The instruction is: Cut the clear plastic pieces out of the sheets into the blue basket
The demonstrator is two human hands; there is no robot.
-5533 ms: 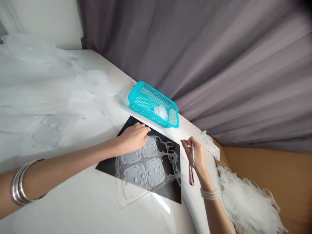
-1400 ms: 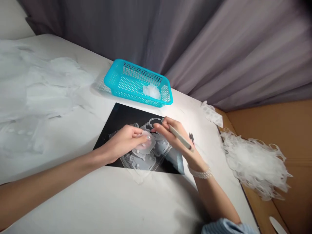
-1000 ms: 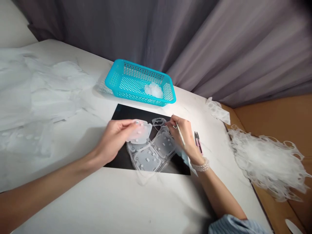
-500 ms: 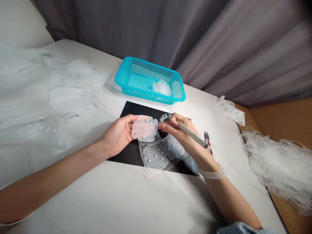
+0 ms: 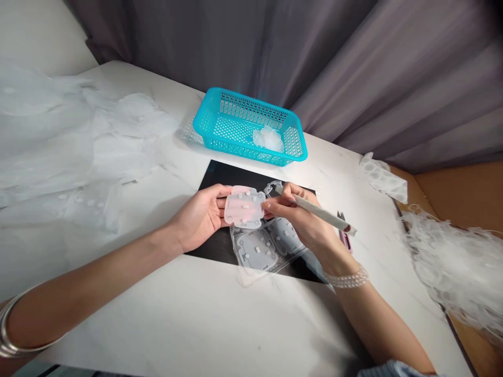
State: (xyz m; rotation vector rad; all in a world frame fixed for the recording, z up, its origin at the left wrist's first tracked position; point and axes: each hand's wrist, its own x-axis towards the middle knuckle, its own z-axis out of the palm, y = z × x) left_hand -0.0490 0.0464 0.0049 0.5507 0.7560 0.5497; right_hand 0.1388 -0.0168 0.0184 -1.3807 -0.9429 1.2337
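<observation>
My left hand holds a small translucent square silicone pad by its left edge, lifted over a black mat. My right hand pinches the pad's right edge and also grips a thin pen-like tool that points back to the right. Under both hands lies a translucent sheet of similar pads on the mat.
A turquoise mesh basket with a few clear pieces stands behind the mat. Pink snips lie right of my right hand. Loose white trimmings pile on the right over a brown surface. Translucent sheets cover the table's left side.
My left hand lifted one pad off the sheet on the mat and my right hand came in to pinch its other edge. The view shifted left, so everything sits further right.
</observation>
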